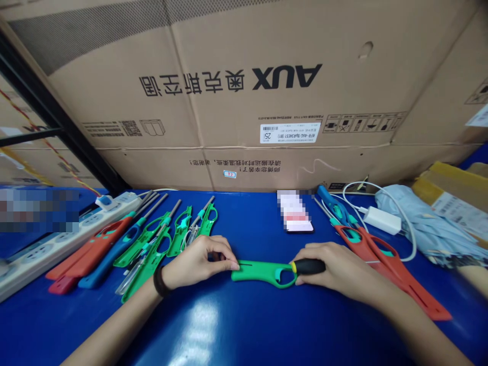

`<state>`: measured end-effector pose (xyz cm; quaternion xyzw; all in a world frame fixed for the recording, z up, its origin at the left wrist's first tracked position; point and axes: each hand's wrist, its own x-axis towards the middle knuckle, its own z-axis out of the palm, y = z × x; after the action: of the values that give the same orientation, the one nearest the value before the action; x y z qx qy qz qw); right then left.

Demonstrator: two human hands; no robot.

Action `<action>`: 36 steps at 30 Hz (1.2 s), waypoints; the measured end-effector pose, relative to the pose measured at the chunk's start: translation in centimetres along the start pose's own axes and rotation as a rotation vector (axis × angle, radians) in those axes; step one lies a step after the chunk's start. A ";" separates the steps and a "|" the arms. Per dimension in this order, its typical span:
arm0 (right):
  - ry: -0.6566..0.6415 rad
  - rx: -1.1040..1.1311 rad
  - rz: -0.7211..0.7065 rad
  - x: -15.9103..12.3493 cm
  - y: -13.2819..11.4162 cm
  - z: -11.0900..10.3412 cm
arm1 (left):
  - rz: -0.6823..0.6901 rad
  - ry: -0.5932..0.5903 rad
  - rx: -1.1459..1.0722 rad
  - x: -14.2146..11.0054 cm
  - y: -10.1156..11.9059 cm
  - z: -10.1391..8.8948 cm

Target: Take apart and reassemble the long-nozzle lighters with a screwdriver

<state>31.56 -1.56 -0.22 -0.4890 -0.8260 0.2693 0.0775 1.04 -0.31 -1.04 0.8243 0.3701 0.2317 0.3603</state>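
In the middle of the blue tabletop, a green long-nosed lighter casing (pixel 259 272) lies sideways, its trigger loop on the right. The thumb and fingers of my left hand (pixel 202 262) are closed on its left end. A black-handled screwdriver (pixel 309 266) with a yellow collar is gripped in my right hand (pixel 341 267). Its collar meets the casing's right end; the shaft is out of sight. Left of my left hand lie opened green lighter halves (pixel 147 269) with clear inner tanks and metal tubes. Orange lighters (pixel 381 251) rest beyond my right hand.
On the left are more orange lighters (pixel 91 246), a blue lighter (pixel 110 256) and a white power strip (pixel 76 239). A phone (pixel 295 211) lies at the back, near a white charger (pixel 382 219) and a pale blue umbrella (pixel 423 223). A large cardboard box (pixel 229 117) walls off the rear.
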 end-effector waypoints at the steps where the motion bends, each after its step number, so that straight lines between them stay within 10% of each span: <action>1: 0.001 -0.003 0.003 0.0 0.0 0.0 | 0.002 0.002 0.000 0.0 0.0 0.0; 36: 0.012 -0.001 -0.003 -0.1 -0.3 0.0 | 0.176 0.025 0.256 -0.3 0.7 -0.1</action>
<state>31.40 -1.79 -0.10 -0.4892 -0.8266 0.2657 0.0825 1.08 -0.82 -0.51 0.8898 0.3274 0.2235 0.2262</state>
